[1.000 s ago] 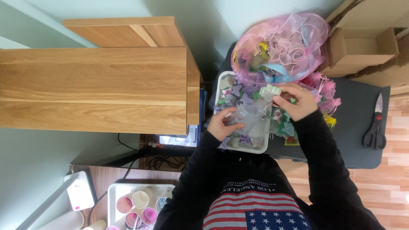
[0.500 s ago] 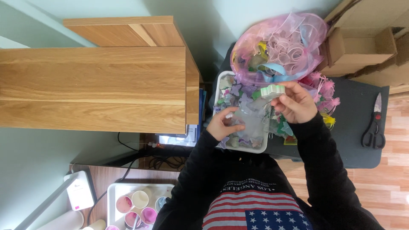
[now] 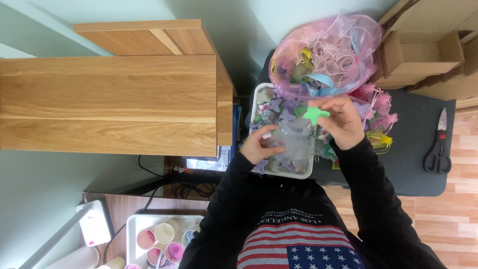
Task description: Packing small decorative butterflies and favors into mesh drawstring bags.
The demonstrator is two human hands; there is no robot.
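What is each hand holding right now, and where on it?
Right hand pinches a green star-shaped cutout at its right edge. Left hand holds a translucent pouch by its left edge.

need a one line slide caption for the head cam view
Right hand holds a green butterfly cutout above a white tray of pastel pieces while the left hand steadies a clear pouch.
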